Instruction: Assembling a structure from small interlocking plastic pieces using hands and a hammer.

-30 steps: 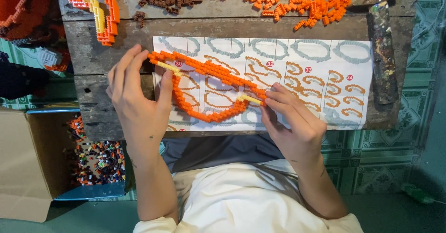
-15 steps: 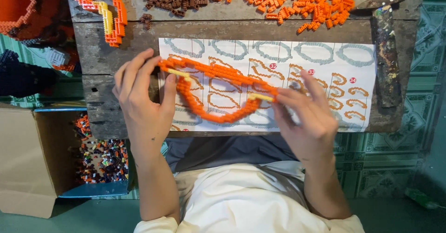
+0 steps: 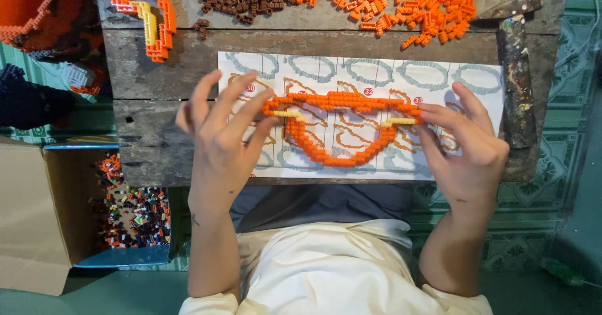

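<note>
Left hand and right hand half open, fingertips pinching the ends of a bumpy orange bead loop — mid-frame, flat on a paper pattern sheet. Loose orange beads up top — rough wooden table.

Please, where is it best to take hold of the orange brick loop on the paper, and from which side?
Probably at its two ends, one from each side, as the left hand and right hand do. The orange brick loop is long, thin and jointed, so a grip in the middle would likely let it sag above the paper sheet.
</note>
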